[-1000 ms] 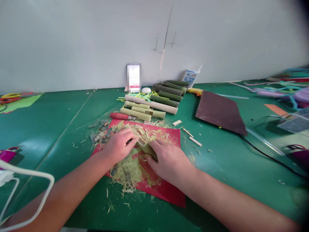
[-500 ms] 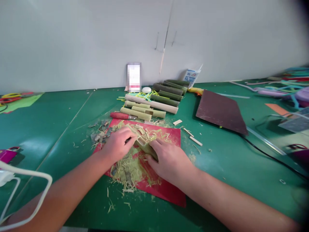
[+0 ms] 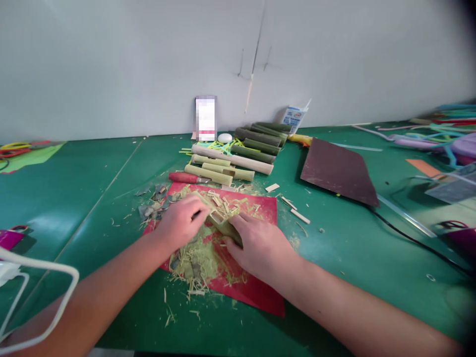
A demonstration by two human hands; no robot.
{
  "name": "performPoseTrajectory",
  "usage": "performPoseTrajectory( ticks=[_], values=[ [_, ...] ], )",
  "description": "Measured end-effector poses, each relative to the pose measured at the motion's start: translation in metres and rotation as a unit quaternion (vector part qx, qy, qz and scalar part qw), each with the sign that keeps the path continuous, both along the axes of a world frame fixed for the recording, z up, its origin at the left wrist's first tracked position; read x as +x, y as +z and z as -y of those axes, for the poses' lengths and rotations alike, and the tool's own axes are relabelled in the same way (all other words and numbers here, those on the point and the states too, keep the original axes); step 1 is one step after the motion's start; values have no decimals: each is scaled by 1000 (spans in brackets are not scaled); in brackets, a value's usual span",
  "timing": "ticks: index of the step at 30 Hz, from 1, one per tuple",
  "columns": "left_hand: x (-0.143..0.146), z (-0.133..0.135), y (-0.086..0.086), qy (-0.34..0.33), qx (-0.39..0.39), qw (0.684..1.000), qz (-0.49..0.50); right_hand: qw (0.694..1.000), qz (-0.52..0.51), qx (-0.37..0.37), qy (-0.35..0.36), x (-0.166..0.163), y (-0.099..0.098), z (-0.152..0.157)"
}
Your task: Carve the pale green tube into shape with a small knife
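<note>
I've got a pale grey wall (image 3: 130,64) across the back of my feed and a glossy green tabletop (image 3: 111,208) running right up to it. Centre stage on that table, a square red sheet (image 3: 256,290) lies at an angle, dusted with shavings. Off to the right I see a flat dark brown board (image 3: 338,171). Beyond the red sheet, bamboo tubes (image 3: 232,159) lie in a slanting row, dark green at the back, paler in front.

Now the hands, both over the red sheet! The right hand (image 3: 260,243) is closed firmly around the lower end of a yellowish-green bamboo tube with a cut-out slot (image 3: 225,226). The left hand (image 3: 182,217) sits curled at its upper part, fingers bent in; I can't tell whether it grips the tube or something small. The tube slants between them, slot facing up.

Just past the sheet's far edge, I spot a red-handled knife (image 3: 184,177). Smaller yet, a white oval piece (image 3: 225,138) sits by the tubes, and thin pale wood shavings (image 3: 193,272) litter the sheet.
</note>
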State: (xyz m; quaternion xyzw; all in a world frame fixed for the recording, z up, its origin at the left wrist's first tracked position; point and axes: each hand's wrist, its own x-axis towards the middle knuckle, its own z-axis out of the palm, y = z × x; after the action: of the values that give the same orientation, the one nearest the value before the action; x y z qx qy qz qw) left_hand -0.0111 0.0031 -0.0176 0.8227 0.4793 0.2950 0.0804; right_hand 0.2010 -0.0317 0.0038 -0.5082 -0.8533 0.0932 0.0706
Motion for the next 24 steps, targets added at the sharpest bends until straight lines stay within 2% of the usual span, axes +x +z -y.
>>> performPoseTrajectory(
  ticks=[2, 5, 9, 13, 17, 21, 24],
  values=[
    [0, 1, 0, 2, -1, 1000, -1, 1000, 1, -1, 1, 0, 0, 0],
    [0, 0, 0, 47, 31, 998, -1, 1000, 2, 2, -2, 0, -1, 0],
    [1, 1, 0, -11, -4, 1000, -2, 1000, -3, 2, 0, 1, -2, -1],
    [-1, 0, -1, 46, 36, 998, 1, 1000, -2, -2, -6, 0, -1, 0],
    [-1, 0, -2, -2, 7, 1000, -3, 1000, -2, -2, 0, 0, 0, 0],
    [0, 0, -2, 63, 54, 997, 1, 1000, -5, 9, -3, 1, 1, 1],
    [2, 2, -1, -3, 15, 1000, 2, 1000, -5, 6, -5, 0, 2, 1]
  ],
)
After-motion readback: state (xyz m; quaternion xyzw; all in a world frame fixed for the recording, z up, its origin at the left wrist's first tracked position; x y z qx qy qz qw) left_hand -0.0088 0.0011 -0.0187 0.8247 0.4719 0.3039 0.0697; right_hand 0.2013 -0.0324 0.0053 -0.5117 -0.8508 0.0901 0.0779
